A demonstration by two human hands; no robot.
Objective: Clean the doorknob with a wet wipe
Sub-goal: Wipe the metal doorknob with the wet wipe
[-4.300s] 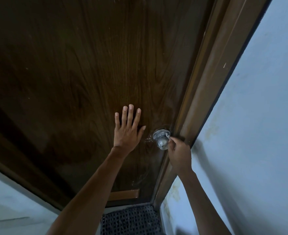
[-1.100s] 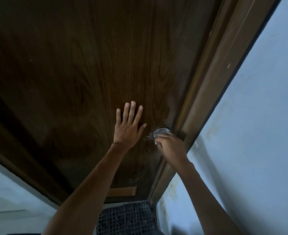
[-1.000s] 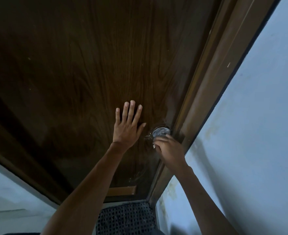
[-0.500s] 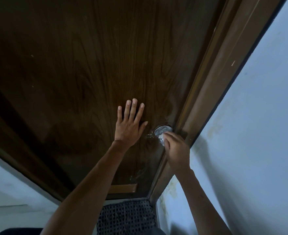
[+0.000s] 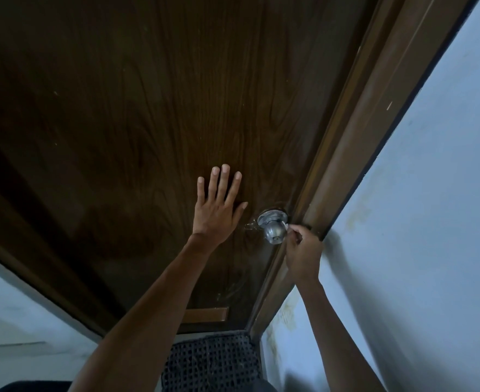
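Note:
A round silver doorknob (image 5: 273,232) sticks out of the dark wooden door (image 5: 154,114) close to the frame. My right hand (image 5: 302,250) is beside the knob on its right, fingers pinched on a small white wet wipe (image 5: 286,225) that touches the knob's right side. Most of the wipe is hidden in my fingers. My left hand (image 5: 218,206) lies flat on the door just left of the knob, fingers spread, holding nothing.
The brown door frame (image 5: 354,154) runs diagonally right of the knob, with a pale blue wall (image 5: 419,222) beyond it. A dark woven mat (image 5: 210,360) lies on the floor at the door's foot.
My right hand has slid off the top of the knob to its right side, and the knob shows fully again. My left hand stays flat on the door.

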